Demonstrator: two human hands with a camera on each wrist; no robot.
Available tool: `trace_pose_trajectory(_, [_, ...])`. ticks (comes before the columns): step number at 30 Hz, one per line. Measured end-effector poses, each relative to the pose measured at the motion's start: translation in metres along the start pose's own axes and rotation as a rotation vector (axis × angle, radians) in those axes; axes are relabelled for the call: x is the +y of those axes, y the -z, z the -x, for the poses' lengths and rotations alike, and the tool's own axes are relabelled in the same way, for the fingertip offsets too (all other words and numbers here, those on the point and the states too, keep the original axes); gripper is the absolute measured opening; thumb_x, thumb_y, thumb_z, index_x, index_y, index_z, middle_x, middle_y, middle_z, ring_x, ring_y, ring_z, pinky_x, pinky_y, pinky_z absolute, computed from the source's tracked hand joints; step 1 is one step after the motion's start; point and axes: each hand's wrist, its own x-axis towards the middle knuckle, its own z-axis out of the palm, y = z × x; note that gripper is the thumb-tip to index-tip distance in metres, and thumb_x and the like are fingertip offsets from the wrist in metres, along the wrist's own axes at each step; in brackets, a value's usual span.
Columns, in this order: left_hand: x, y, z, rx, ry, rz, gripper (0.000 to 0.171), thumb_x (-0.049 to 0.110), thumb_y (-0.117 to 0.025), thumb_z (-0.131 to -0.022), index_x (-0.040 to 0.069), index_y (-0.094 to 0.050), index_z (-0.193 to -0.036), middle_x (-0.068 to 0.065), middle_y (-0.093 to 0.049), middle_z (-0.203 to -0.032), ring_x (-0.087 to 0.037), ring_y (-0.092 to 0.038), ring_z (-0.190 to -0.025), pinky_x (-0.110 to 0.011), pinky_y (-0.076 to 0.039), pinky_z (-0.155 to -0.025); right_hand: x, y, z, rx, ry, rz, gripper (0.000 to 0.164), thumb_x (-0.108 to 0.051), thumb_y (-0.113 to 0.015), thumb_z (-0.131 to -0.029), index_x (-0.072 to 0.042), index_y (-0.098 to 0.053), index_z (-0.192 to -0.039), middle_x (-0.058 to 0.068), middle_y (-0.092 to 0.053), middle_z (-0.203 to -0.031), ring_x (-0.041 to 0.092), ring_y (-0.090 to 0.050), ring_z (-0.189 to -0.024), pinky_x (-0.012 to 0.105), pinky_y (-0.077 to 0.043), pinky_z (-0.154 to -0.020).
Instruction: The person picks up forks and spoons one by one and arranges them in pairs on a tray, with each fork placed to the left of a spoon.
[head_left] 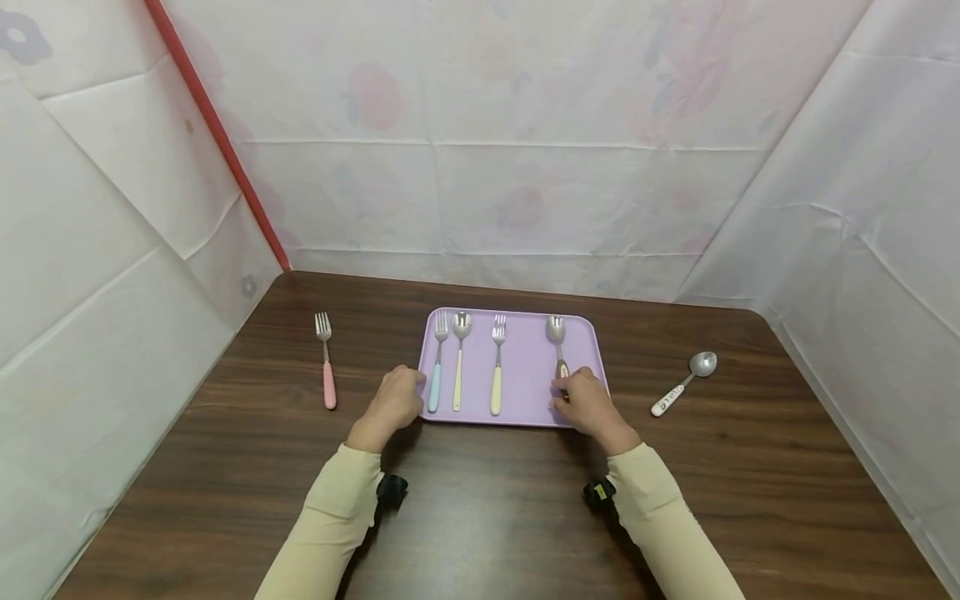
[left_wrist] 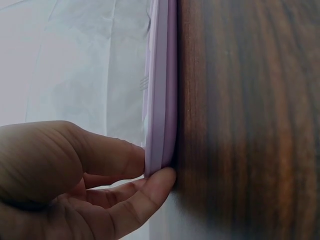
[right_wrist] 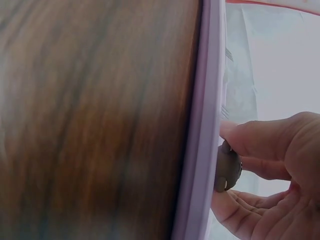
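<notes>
A lilac tray (head_left: 525, 392) lies on the table in front of me. At its near left corner my left hand (head_left: 397, 398) pinches the rim (left_wrist: 159, 100), thumb above and a fingertip low at the edge. My right hand (head_left: 588, 404) holds the brown handle (right_wrist: 228, 167) of a spoon (head_left: 556, 330) between thumb and fingers, over the tray's right part; the hand covers the handle's lower end. Left of that spoon, bowls and tines pointing away, lie a fork with a pale yellow handle (head_left: 497, 392), a yellow-handled spoon (head_left: 457, 379) and a light blue-handled fork (head_left: 435, 387).
Left of the tray, a pink-handled fork (head_left: 328, 383) lies on the dark wood table (head_left: 487, 517). To the right is a spoon with a white patterned handle (head_left: 670, 400). Pale printed sheets (head_left: 480, 200) enclose the back and sides, with a red strip (head_left: 217, 129) at the back left.
</notes>
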Motion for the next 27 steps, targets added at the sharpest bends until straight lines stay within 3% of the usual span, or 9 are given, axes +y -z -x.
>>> trace_pose_trajectory(8, [0.000, 0.000, -0.002, -0.011, 0.002, -0.010, 0.033, -0.009, -0.058, -0.071, -0.005, -0.066, -0.103, -0.018, -0.055, -0.090, -0.029, -0.051, -0.084, -0.042, -0.044, -0.075, -0.010, -0.004, -0.002, -0.011, -0.021, -0.019, 0.020, -0.003, -0.071, -0.074, 0.004, -0.071, -0.092, 0.011, -0.058, -0.072, 0.027, -0.050, -0.075, 0.040, -0.043, -0.068])
trace_pose_trajectory(13, [-0.001, 0.000, -0.001, -0.007, -0.001, -0.003, 0.036, -0.008, -0.058, -0.071, -0.007, -0.065, -0.106, -0.021, -0.057, -0.096, -0.032, -0.053, -0.089, -0.042, -0.044, -0.079, -0.015, -0.010, -0.004, -0.011, -0.004, -0.021, 0.012, -0.003, -0.070, -0.073, 0.001, -0.071, -0.085, 0.008, -0.053, -0.067, 0.026, -0.048, -0.073, 0.038, -0.042, -0.065])
trace_pose_trajectory(19, [-0.002, -0.001, -0.001, 0.007, -0.028, -0.013, 0.031, -0.008, -0.057, -0.069, -0.004, -0.067, -0.098, -0.016, -0.054, -0.084, -0.029, -0.050, -0.081, -0.042, -0.044, -0.073, -0.024, -0.014, -0.006, -0.018, -0.007, -0.021, 0.011, -0.003, -0.070, -0.075, 0.001, -0.070, -0.084, 0.007, -0.053, -0.068, 0.024, -0.047, -0.074, 0.037, -0.042, -0.065])
trace_pose_trajectory(27, [-0.003, 0.000, 0.000, -0.003, -0.022, -0.005, 0.038, -0.007, -0.058, -0.071, -0.007, -0.064, -0.108, -0.021, -0.057, -0.095, -0.032, -0.052, -0.088, -0.043, -0.044, -0.079, -0.034, -0.019, -0.008, -0.026, 0.004, -0.019, 0.005, -0.004, -0.071, -0.076, -0.002, -0.067, -0.077, 0.004, -0.047, -0.065, 0.022, -0.045, -0.071, 0.035, -0.041, -0.062])
